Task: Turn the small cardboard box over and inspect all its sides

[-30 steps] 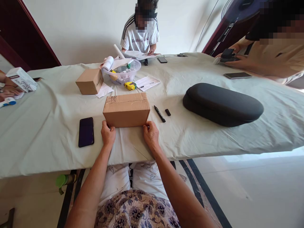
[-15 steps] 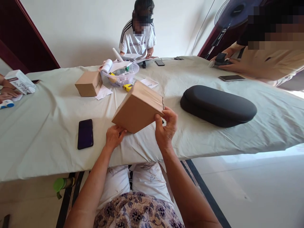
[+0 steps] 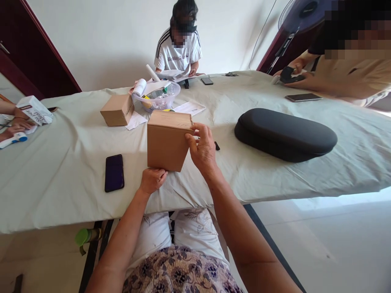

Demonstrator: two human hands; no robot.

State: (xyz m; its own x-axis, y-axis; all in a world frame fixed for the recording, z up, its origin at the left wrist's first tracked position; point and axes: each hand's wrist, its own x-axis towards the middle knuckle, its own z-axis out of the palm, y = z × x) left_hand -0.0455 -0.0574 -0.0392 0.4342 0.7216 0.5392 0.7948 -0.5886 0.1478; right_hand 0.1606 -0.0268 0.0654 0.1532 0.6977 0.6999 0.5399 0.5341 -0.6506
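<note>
Lettering is scarce and hard to read from where I stand. The white carton at the far left of the table carries slanted dark red print, too small to make out for certain. The person in the white T-shirt at the far end has a line of words across the chest that blurs. The brown cardboard box in the person's hands shows plain faces with only faint marks near its top edge, and no label I can read.

That box is held up on end over the pale green cloth of the table, at the near edge, about the middle. The left hand sits under its near bottom corner, fingers curled together against the underside. The right hand clamps the right edge, with the thumb on the near face and the other fingers wrapped round the side near the top.

A black smartphone lies flat just left of the box, screen dark. To the right, well apart, is a long black oval hard case, and a small black cap lies just beyond the right hand. Farther off stand a smaller cardboard box and a clear plastic bowl of odds and ends, with a printed sheet of paper beside it. At the far right another person's hands hold a dark device, near a second phone.
</note>
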